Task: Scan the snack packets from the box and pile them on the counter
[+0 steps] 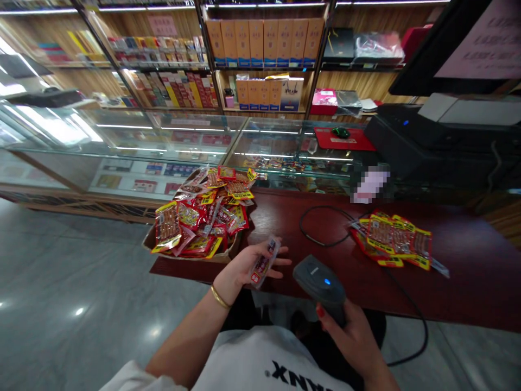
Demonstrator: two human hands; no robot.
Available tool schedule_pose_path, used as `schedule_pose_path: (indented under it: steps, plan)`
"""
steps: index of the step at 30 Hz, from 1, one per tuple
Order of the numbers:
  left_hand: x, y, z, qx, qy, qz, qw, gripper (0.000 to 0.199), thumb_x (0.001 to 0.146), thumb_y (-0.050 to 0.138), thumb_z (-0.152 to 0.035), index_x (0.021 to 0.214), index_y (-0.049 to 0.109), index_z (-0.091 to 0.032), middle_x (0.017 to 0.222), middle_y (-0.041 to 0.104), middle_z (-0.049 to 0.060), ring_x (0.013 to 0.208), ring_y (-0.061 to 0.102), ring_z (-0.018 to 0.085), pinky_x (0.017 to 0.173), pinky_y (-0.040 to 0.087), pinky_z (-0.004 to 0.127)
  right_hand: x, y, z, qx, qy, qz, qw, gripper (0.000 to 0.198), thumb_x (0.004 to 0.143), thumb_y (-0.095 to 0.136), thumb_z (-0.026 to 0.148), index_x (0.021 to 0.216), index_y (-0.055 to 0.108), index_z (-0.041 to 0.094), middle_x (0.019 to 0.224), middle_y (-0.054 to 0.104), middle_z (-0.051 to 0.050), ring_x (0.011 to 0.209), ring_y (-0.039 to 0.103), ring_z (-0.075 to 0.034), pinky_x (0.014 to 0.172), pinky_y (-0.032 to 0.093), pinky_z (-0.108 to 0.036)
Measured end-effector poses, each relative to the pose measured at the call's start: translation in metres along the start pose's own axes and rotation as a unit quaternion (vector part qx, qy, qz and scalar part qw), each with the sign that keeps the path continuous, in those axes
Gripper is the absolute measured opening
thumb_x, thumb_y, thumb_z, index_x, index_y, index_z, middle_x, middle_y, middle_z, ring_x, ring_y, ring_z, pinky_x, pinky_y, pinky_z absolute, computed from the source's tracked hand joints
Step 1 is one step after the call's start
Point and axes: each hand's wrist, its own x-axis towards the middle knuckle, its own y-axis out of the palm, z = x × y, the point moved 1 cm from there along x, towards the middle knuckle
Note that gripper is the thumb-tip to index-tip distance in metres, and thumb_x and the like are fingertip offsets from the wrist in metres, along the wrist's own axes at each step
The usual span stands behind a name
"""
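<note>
On the upturned palm of my left hand (244, 263) rests a slim clear snack packet (265, 262) with dark contents and a small red label; the fingers reach out beneath it, to the right. My right hand (350, 331) grips the handle of a dark grey barcode scanner (319, 279), whose blue light is lit. The scanner's head points up and left toward the packet, apart from it. Left of my hands, a shallow cardboard box (232, 252) is heaped with red and yellow snack packets (203, 217). More snack packets (396, 239) lie piled on the right of the counter.
The dark red wooden counter (280, 217) carries a looped black cable (321, 241). Behind it runs a glass display case (195, 138) with a red mouse pad (345, 140) on top. A monitor (459, 49) and black machine (439, 141) stand at right. Shelves of boxes line the wall.
</note>
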Motion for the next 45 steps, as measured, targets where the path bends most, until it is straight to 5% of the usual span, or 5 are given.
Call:
schedule_pose_path:
  steps: [8, 21, 38, 45]
  plan:
    - [0.009, -0.029, 0.004, 0.114, -0.038, 0.001, 0.993, 0.069, 0.068, 0.062, -0.006, 0.133, 0.063, -0.026, 0.152, 0.05, 0.014, 0.117, 0.066, 0.033, 0.069, 0.063, 0.033, 0.008, -0.002, 0.004, 0.024, 0.012, 0.077, 0.997, 0.032, 0.094, 0.058, 0.051, 0.084, 0.068, 0.021, 0.062, 0.071, -0.002, 0.052, 0.065, -0.02, 0.054, 0.051, -0.028]
    - [0.014, -0.028, 0.003, 0.173, -0.052, -0.028, 0.983, 0.065, 0.07, 0.078, -0.02, 0.132, 0.061, -0.025, 0.142, 0.06, 0.019, 0.124, 0.063, 0.036, 0.069, 0.059, 0.031, 0.009, -0.003, 0.001, 0.025, 0.021, 0.082, 0.996, 0.034, 0.096, 0.056, 0.052, 0.09, 0.069, 0.021, 0.062, 0.07, -0.001, 0.052, 0.064, -0.019, 0.055, 0.049, -0.028]
    - [0.03, -0.004, -0.005, 0.169, -0.05, -0.027, 0.984, 0.049, 0.065, 0.069, -0.007, 0.113, 0.064, -0.016, 0.129, 0.068, 0.019, 0.111, 0.069, 0.033, 0.069, 0.062, 0.033, 0.006, -0.012, -0.011, 0.016, 0.032, 0.038, 0.999, 0.031, 0.096, 0.057, 0.048, 0.092, 0.069, 0.02, 0.062, 0.069, 0.0, 0.052, 0.062, -0.018, 0.056, 0.048, -0.027]
    - [0.067, 0.018, 0.007, 0.118, 0.021, -0.123, 0.985, 0.031, 0.083, 0.07, -0.016, 0.113, 0.064, -0.018, 0.11, 0.073, 0.011, 0.086, 0.073, 0.02, 0.072, 0.063, 0.035, -0.004, -0.018, -0.017, 0.047, 0.031, -0.015, 0.998, 0.032, 0.094, 0.058, 0.049, 0.093, 0.07, 0.02, 0.06, 0.067, 0.0, 0.052, 0.061, -0.018, 0.053, 0.049, -0.026]
